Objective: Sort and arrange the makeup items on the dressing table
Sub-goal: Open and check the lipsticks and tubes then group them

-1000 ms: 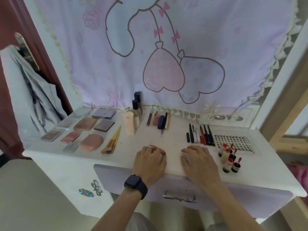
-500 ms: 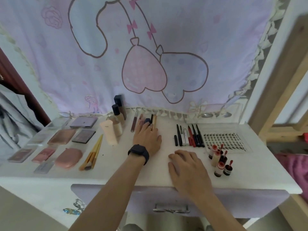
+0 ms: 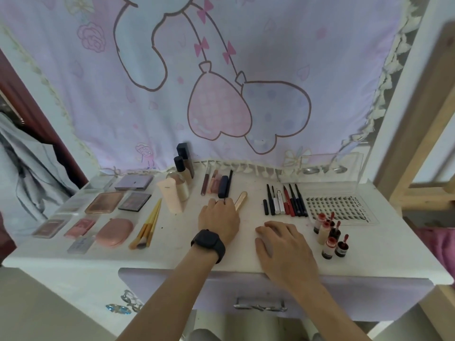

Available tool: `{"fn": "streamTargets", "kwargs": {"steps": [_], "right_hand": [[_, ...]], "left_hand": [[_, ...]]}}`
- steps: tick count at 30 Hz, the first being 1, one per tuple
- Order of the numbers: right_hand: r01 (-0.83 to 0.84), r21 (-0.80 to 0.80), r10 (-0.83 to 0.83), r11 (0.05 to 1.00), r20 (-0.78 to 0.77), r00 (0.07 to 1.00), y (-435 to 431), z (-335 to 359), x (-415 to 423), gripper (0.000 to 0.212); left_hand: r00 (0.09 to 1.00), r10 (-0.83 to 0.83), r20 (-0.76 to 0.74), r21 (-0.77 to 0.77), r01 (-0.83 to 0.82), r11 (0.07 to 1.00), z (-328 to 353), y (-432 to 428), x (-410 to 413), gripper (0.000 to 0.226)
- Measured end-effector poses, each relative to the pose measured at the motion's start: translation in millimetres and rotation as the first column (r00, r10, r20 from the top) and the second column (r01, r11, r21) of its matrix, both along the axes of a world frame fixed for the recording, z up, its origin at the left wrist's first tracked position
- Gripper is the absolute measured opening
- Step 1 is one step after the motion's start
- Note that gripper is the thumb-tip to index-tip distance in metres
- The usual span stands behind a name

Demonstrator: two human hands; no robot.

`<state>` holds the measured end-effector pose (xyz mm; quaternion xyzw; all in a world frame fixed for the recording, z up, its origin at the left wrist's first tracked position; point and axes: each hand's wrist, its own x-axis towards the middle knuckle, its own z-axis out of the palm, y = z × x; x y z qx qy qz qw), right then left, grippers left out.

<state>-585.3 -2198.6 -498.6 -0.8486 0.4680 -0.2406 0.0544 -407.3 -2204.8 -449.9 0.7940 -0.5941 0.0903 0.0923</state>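
The gold tube [image 3: 240,200] has come out of the row of lip tubes [image 3: 214,184] just past the left grip [image 3: 219,217]. Now it lies slanted at the grip's right side, touching it. I think it is being moved to a new spot. The left grip is narrow, with bent fingers, and I cannot tell if it pinches the tube. The right grip [image 3: 283,244] lies flat and wide on the bench [image 3: 182,254], holding nothing.
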Motion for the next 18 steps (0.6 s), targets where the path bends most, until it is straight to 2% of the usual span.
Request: {"fn": "streamTargets", "kwargs": {"steps": [2, 4, 7, 9, 11, 14, 16, 18], "right_hand": [[-0.001, 0.000, 0.001, 1.000, 0.000, 1.000, 0.4, 0.1, -0.6, 0.037], [0.003, -0.006, -0.003, 1.000, 0.016, 1.000, 0.6, 0.8, -0.2, 0.039], [0.038, 0.085, -0.046, 0.996, 0.103, 0.994, 0.0, 2.3, 0.4, 0.054], [0.035, 0.206, -0.083, 0.978, 0.229, 0.970, -0.6, 3.0, -0.4, 0.063], [0.009, 0.235, -0.087, 0.972, 0.324, 0.942, -0.5, 3.9, -1.9, 0.063], [-0.028, 0.162, -0.028, 0.986, 0.333, 0.943, 0.6, 7.3, -2.9, 0.052], [-0.069, 0.138, 0.017, 0.988, 0.351, 0.936, 0.7, 10.2, -1.8, 0.045], [-0.126, 0.148, 0.058, 0.981, 0.396, 0.917, -0.1, 13.7, 1.1, 0.037]], "left_hand": [[0.999, -0.014, -0.050, -0.014, 0.013, 1.000, -6.4, 13.2, 1.0, 0.025], [0.977, -0.058, -0.205, -0.082, 0.042, 0.996, -13.9, 27.8, 3.7, 0.026], [0.811, -0.183, -0.556, -0.237, 0.056, 0.970, -21.5, 46.3, 5.2, 0.020], [0.689, -0.245, -0.682, -0.304, 0.038, 0.952, -22.5, 54.9, 6.7, 0.016], [0.584, -0.279, -0.762, -0.333, 0.015, 0.943, -20.4, 60.9, 8.9, 0.013], [0.453, -0.302, -0.839, -0.343, -0.010, 0.939, -16.1, 64.8, 12.3, 0.012], [0.430, -0.303, -0.850, -0.332, 0.008, 0.943, -15.8, 65.8, 13.2, 0.013], [0.455, -0.286, -0.843, -0.314, 0.014, 0.949, -18.6, 65.4, 12.4, 0.020]]}}
